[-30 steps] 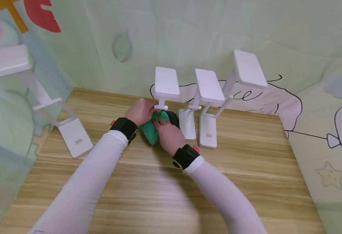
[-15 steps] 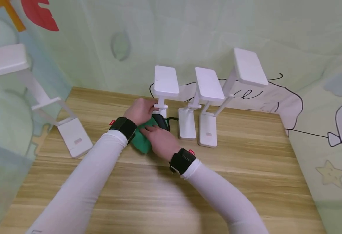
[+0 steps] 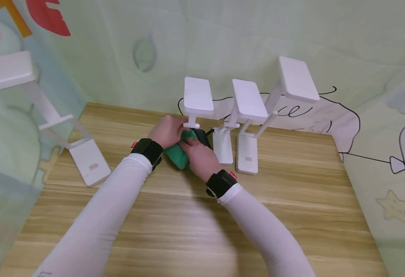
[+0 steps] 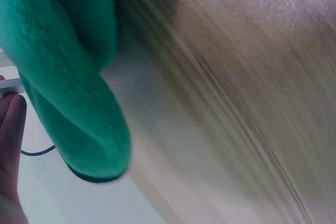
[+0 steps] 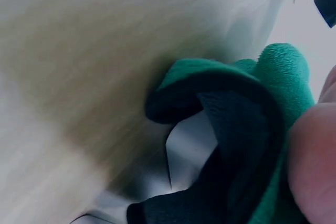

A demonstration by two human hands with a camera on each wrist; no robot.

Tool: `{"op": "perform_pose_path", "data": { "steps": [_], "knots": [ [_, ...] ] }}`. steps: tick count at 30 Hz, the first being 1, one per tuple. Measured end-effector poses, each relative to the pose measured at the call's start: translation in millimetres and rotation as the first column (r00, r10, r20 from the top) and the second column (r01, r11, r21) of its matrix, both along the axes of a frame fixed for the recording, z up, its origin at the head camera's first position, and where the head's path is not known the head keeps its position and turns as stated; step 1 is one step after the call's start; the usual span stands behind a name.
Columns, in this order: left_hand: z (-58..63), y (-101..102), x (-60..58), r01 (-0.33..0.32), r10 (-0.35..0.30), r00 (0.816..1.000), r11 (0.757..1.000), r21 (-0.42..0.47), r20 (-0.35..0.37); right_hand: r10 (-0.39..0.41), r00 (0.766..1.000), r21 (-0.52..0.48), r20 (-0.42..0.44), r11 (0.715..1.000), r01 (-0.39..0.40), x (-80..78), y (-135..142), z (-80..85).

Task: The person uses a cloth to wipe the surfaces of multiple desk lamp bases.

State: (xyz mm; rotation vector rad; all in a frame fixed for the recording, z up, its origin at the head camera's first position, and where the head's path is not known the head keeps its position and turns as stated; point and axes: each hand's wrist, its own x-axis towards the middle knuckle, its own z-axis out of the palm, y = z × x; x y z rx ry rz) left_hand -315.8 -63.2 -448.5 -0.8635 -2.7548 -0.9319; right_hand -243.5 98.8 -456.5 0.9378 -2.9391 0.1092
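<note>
A folded cleaning cloth (image 3: 177, 157), plush green on one side and dark on the other, wraps about the lower part of a white desk lamp (image 3: 198, 94). My left hand (image 3: 167, 131) grips this lamp at its hinge; in the left wrist view, fingers (image 4: 11, 124) touch a pale bar at the left edge. My right hand (image 3: 202, 159) holds the cloth against the lamp. The right wrist view shows the green cloth (image 5: 283, 72) curling around the white base (image 5: 190, 148), beside part of that hand (image 5: 315, 161). Cloth and hands hide most of the base in the head view.
Two more white desk lamps, a middle one (image 3: 249, 99) and a taller one (image 3: 298, 79), stand close on the right. Another lamp (image 3: 89, 163) stands at the left edge of the wooden table (image 3: 174, 231). A printed curtain (image 3: 237, 34) hangs behind.
My right hand slid the cloth down and left, baring part of the base and a dark cord or strip, then brought it back up and right. The left hand stayed at the hinge.
</note>
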Motion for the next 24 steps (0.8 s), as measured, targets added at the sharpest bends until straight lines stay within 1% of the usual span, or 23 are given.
{"op": "perform_pose_path", "data": {
  "steps": [3,5,9,12,15,18,21,24],
  "knots": [
    [-0.6,0,-0.1,0.0,0.0,1.0,1.0,-0.003,-0.007,-0.043,0.998,0.027,0.041,0.999,0.042,10.8,2,3.3],
    [-0.9,-1,-0.2,0.001,-0.001,1.0,1.0,-0.003,0.002,-0.06,0.995,0.057,0.08,0.997,0.056,19.4,3,7.4],
    [-1.5,-1,-0.8,-0.002,0.002,1.0,1.0,-0.005,0.013,-0.047,0.991,0.117,0.125,0.993,0.033,35.1,2,17.5],
    [-3.0,0,-0.9,-0.004,0.004,1.0,1.0,-0.001,0.002,-0.02,0.991,0.139,0.134,0.99,0.001,41.6,-1,22.3],
    [-4.1,-1,-0.4,-0.007,0.007,1.0,1.0,0.004,-0.01,0.009,0.99,0.129,0.138,0.991,-0.027,41.0,-7,22.6],
    [-3.8,-1,0.9,-0.007,0.007,1.0,1.0,0.006,-0.004,0.043,0.991,0.093,0.126,0.994,-0.055,35.8,-13,20.5],
    [-4.0,-1,1.0,-0.009,0.009,1.0,1.0,0.002,-0.005,0.059,0.994,0.044,0.088,0.997,-0.063,25.0,-17,15.7],
    [-4.6,-1,0.1,-0.015,0.014,1.0,1.0,-0.001,-0.019,0.037,0.999,-0.001,0.029,0.999,-0.037,11.2,-15,8.4]
  ]
}}
